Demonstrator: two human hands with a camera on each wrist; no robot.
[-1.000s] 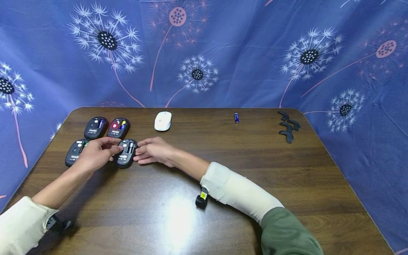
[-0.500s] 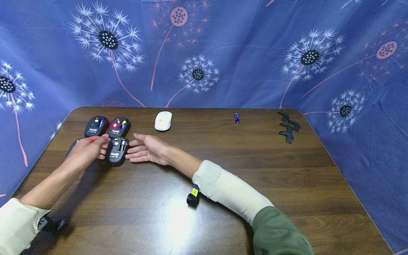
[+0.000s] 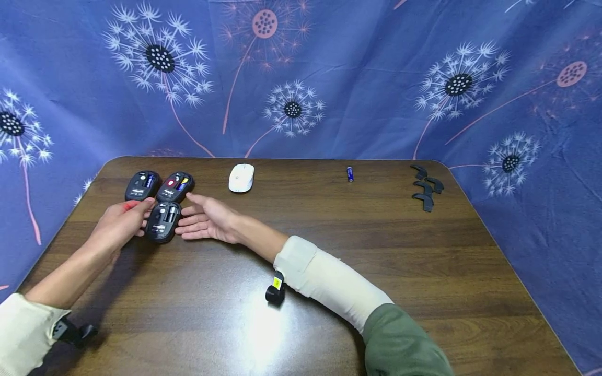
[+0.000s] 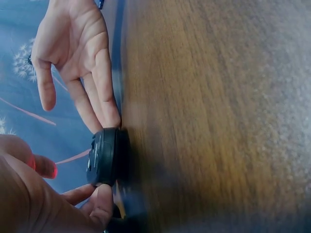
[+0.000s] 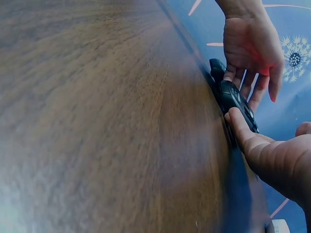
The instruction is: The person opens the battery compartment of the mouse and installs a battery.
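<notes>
A black computer mouse (image 3: pixel 163 223) lies upside down at the table's left, its battery bay uncovered with a silver battery inside. My left hand (image 3: pixel 117 222) touches its left side with fairly straight fingers, a red glow on them. Against its right side rest the straight fingertips of my right hand (image 3: pixel 209 219), palm turned toward the mouse. Both hands flank the mouse (image 4: pixel 104 155) in the left wrist view too. Right behind it are two more upturned mice, one with a blue battery (image 3: pixel 142 185), the other with a red light (image 3: pixel 175 186). Another mouse is hidden behind my left hand.
A white mouse (image 3: pixel 241 178) sits upright near the back edge. Farther right lies a loose blue battery (image 3: pixel 350 174). Several black battery covers (image 3: pixel 425 188) are grouped at the back right of the wooden table (image 3: pixel 376 261). A patterned blue cloth (image 3: pixel 357 94) hangs behind.
Both hands and the black mouse between them have shifted left. My left thumb has come off the mouse's top. The mouse with the red light has turned slightly.
</notes>
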